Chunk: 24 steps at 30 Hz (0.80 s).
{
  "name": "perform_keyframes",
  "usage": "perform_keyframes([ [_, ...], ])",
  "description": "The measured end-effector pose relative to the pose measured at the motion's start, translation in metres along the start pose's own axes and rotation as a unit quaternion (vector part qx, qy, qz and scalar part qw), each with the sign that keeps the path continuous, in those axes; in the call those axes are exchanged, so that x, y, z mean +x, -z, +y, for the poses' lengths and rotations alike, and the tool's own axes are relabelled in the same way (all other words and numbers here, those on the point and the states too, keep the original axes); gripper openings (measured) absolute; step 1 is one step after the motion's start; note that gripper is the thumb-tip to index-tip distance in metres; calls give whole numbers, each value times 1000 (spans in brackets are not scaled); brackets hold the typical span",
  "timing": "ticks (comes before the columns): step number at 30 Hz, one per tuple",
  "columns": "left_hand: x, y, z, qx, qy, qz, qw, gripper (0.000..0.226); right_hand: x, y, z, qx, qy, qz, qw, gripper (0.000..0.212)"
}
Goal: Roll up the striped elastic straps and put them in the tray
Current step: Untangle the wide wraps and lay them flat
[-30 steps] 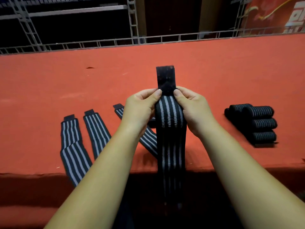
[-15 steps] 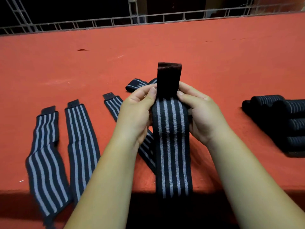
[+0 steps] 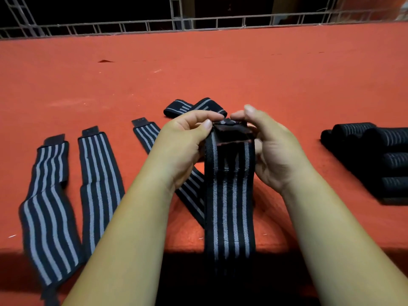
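A black strap with grey stripes hangs from both my hands over the table's front edge. Its black fastener end is folded down toward me over the striped part. My left hand pinches the left side of that fold and my right hand pinches the right side. Flat straps lie on the red table: two at the left, one partly under my left arm, and one folded behind my hands. Several rolled straps sit stacked at the right; any tray under them is too dark to make out.
The red felt table stretches far back to a metal lattice rail. The table's front edge runs just below my wrists, with dark space beneath it.
The strap's black end stood upright above my fingers; now it is folded down over the stripes. The view has tilted down and closer to the table.
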<state>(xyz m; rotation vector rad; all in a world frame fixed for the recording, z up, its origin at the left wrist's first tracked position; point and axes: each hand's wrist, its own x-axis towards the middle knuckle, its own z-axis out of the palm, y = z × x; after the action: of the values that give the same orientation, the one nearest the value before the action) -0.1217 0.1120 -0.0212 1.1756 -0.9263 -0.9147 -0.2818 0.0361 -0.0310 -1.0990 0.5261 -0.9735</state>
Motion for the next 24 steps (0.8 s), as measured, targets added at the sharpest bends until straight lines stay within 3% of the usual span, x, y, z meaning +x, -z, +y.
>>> perform_keyframes([
  [2,-2,1,2,-12,-5,-1,1000,27,-2,-2,0,-9,21,-19,1000,10],
  [6,-3,0,7,-45,1,8,999,18,0,-2,3,-54,99,-20,993,22],
  [11,-6,2,4,24,25,-78,996,23,6,5,7,-88,160,-9,983,22],
  [16,-4,-3,-5,41,-2,-71,997,28,6,10,7,-106,180,-3,978,29],
  [20,-4,-6,-8,38,-26,-42,998,26,6,10,6,-84,129,7,988,46],
  [24,-3,-7,-10,26,-38,-15,999,23,2,17,9,-195,25,1,980,28],
])
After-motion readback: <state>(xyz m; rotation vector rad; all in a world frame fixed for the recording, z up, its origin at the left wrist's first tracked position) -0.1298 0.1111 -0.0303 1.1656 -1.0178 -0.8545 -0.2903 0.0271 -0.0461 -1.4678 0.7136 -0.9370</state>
